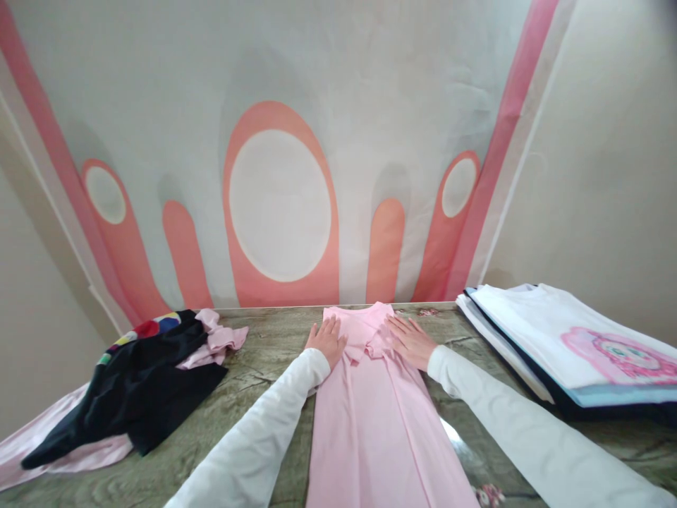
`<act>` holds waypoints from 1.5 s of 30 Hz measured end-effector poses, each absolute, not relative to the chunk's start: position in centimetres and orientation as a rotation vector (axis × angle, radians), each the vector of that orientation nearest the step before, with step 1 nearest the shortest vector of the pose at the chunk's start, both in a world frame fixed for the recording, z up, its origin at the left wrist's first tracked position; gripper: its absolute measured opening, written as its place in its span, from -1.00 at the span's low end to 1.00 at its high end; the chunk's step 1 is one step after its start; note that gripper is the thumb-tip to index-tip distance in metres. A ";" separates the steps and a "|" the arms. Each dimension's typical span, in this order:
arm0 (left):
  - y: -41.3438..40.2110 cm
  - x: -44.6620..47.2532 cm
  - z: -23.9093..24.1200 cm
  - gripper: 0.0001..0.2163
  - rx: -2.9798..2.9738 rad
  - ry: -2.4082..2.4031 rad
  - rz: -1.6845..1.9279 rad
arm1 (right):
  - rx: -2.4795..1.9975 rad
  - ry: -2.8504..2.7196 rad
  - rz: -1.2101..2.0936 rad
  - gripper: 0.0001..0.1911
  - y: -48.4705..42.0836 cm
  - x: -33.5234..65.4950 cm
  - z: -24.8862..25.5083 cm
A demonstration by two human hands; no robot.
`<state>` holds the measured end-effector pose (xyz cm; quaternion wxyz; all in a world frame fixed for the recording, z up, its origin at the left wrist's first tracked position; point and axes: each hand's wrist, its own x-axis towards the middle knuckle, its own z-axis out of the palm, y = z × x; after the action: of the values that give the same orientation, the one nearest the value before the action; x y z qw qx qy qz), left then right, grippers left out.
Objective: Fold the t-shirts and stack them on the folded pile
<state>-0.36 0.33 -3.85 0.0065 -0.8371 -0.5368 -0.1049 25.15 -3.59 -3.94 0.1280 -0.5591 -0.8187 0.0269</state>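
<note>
A pink garment (378, 430) lies lengthwise on the wood-patterned table (275, 346), its neckline at the far edge and its lower part running out of view toward me. Fabric is folded inward near its top, making a small ruffled bunch in the middle. My left hand (326, 341) rests flat on the upper left edge, fingers stretched out. On the opposite side my right hand (411, 341) lies flat with fingers extended, touching the upper right edge. Neither hand grips the cloth.
To the left sits a loose heap with a black garment (153, 381) and pink clothing (216, 339). A stack of folded shirts, topped by a white printed shirt (576, 339), stands at the right. Behind the table rises a wall with a coral-patterned backdrop (280, 296).
</note>
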 end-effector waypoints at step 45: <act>-22.3 -7.2 0.9 -0.48 -3.190 -0.717 -0.511 | -0.786 -2.469 0.184 -0.55 -24.4 26.5 -0.9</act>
<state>-7.16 -22.32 0.86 -0.0837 -0.9605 -0.2159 -0.1540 26.54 -24.40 -0.92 0.2684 -0.2916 -0.9156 0.0681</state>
